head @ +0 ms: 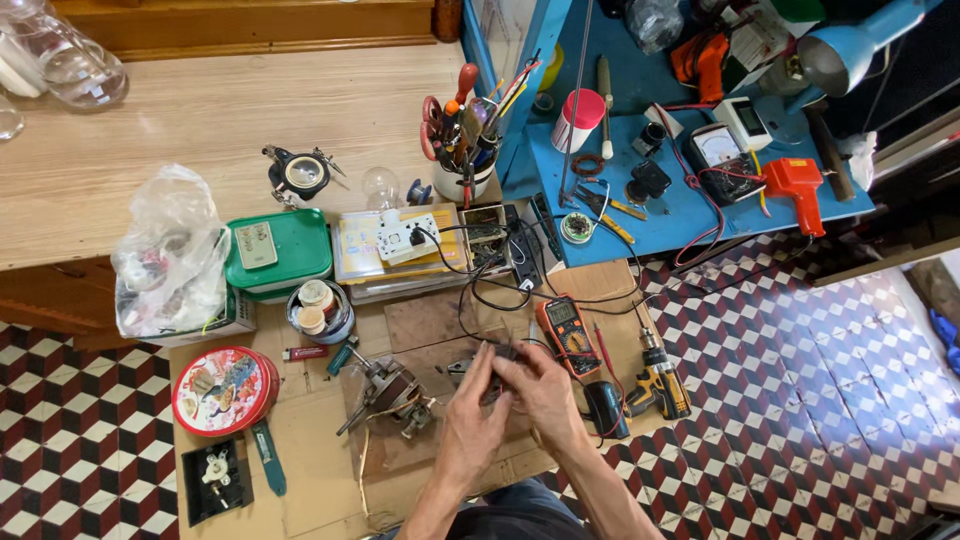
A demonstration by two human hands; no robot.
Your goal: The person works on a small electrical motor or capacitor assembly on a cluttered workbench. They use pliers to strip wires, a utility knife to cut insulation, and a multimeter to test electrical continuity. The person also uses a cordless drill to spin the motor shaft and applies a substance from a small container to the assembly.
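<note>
Cardboard surface [310,440] is crowded: a small motor [392,392] lies just left of the hands, an orange multimeter [567,335] and a cordless drill [658,380] just right, with bare room only toward the near edge. Left hand [475,425] and right hand [545,395] meet mid-surface, fingers clamped together on a small dark part [497,354]. Both hands mostly hide it, so its shape and long axis cannot be told.

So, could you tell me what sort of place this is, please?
Probably a home electrical repair bench: an orange multimeter, a cordless drill and a bare motor lie by both hands.
</note>
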